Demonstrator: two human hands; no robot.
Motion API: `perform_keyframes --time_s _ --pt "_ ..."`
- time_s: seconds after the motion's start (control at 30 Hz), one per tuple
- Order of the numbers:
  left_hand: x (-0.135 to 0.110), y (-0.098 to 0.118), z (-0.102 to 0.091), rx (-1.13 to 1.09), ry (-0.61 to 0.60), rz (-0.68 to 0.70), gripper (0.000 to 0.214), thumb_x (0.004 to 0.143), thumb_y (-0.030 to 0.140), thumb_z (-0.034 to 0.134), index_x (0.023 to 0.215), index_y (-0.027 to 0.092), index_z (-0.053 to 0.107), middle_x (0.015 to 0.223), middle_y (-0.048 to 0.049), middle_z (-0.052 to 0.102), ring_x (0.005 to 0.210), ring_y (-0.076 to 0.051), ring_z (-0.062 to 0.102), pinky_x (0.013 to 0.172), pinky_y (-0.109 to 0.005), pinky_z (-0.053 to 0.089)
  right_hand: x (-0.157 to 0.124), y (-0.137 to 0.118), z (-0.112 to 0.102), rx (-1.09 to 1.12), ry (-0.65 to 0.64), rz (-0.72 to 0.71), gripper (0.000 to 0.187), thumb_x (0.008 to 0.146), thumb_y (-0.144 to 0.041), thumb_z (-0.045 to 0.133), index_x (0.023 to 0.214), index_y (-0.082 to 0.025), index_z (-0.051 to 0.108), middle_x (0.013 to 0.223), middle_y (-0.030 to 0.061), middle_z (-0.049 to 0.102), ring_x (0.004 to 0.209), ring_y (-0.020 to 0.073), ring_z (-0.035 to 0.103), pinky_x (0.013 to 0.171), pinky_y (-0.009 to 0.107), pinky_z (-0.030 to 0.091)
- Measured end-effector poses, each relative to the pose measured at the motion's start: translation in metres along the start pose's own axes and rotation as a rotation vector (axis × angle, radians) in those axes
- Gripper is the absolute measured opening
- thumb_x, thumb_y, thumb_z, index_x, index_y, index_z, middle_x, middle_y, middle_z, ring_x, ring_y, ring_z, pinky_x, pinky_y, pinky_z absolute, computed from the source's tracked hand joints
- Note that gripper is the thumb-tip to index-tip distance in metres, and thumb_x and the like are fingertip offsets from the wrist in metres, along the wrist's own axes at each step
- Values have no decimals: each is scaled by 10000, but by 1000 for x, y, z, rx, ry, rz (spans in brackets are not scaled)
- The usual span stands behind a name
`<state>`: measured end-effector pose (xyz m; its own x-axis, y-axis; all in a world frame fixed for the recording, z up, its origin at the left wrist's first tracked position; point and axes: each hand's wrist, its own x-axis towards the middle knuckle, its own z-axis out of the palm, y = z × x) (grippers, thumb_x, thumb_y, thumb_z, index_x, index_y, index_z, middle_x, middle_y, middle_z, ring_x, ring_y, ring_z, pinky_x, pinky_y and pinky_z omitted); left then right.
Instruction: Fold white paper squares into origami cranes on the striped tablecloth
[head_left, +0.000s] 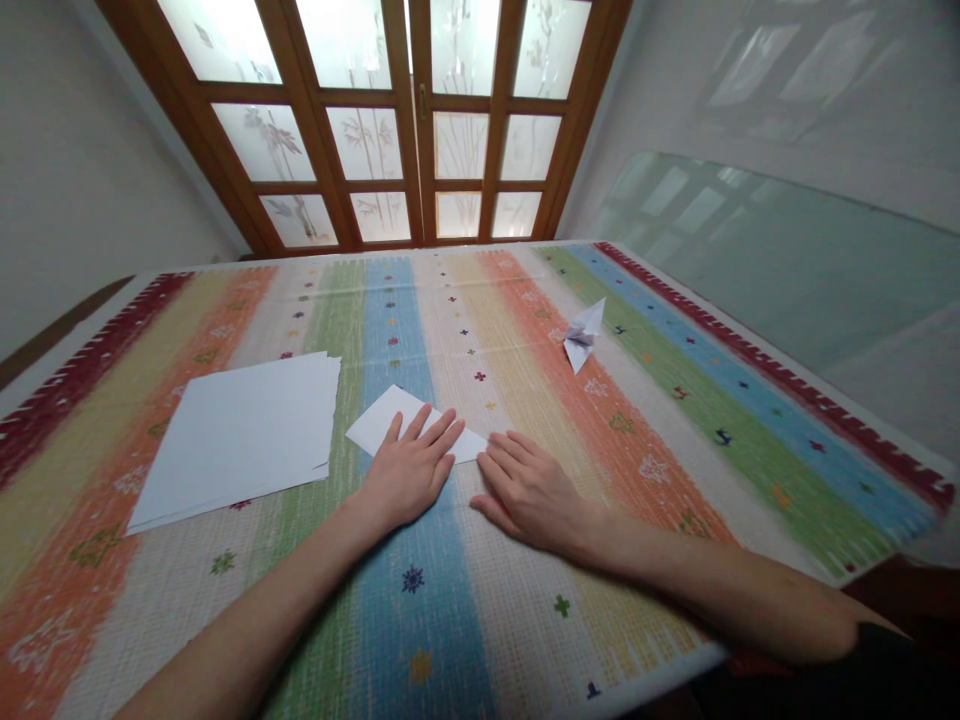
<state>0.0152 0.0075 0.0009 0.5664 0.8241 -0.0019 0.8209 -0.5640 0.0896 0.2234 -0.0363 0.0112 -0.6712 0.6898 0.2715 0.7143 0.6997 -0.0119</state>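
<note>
A folded sheet of white paper [384, 412], kite-shaped with its narrow point to the right, lies flat on the striped tablecloth. My left hand [412, 465] rests palm down across its middle, fingers spread, covering part of it. Beside the paper's right tip is my right hand [529, 490], its fingers stretched out close together and the thumb apart. The fingertips touch or nearly touch that tip. Neither hand grips anything that I can see.
A stack of white paper sheets [240, 430] lies to the left. Farther back on the right sits a small folded paper figure [585, 335]. The striped tablecloth [465, 560] covers the table. A glass-paned wooden door [416, 130] stands behind, with a pale glossy panel [780, 250] along the right wall.
</note>
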Motion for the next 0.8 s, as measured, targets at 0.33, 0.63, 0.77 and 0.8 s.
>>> perform_keyframes --time_s 0.33,0.63,0.77,0.8 --pt "0 -1 -2 22 -11 15 500 1001 328 326 1493 262 383 1577 -13 346 1470 -331 254 1154 -616 212 7 -13 13 38 -42 -78 547 964 -417 474 1300 9 538 1285 248 611 1237 329 555 1067 457 445" --pt "-1 -6 1 6 -17 41 510 1012 378 296 1508 271 353 1583 -13 337 1481 -318 227 1162 -601 193 8 -17 11 11 -53 -63 627 945 -483 517 1319 21 530 1296 267 601 1244 338 556 1072 455 437" --pt "-2 -10 1 8 -13 73 527 1011 387 294 1517 246 334 1584 -31 337 1487 -303 217 1172 -579 184 6 -15 13 -5 -57 -43 647 945 -521 500 1300 17 554 1299 284 595 1255 351 549 1060 478 445" --pt "-3 -11 0 11 -16 78 528 1011 385 292 1518 242 331 1585 -33 336 1486 -300 220 1174 -573 183 6 -15 12 -17 -58 -39 655 944 -529 497 1297 19 556 1294 289 597 1251 355 552 1053 480 451"
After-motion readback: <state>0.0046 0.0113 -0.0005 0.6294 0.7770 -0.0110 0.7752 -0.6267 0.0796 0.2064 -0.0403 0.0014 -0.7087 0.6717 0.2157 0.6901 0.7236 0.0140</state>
